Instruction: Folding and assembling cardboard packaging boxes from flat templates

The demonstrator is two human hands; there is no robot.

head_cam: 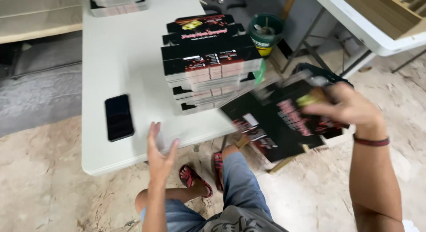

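Black printed carton flat (284, 121) at three o'clock sits clamped in my right hand (350, 105) fingers, left hand (159, 152) fingers apart over the white surface (120, 50); I'd steady it with both before folding

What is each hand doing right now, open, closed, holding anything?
Left hand: open, fingers spread, holding nothing, above the white table edge.
Right hand: closed on a flat black printed carton, which is motion-blurred.

- White tabletop (120, 59): carries a tall stack of flat black printed cartons (208, 59) near its right edge.
- Black phone (118, 117) lies face-up near front edge.
- Second carton stack (116, 3) at far end.
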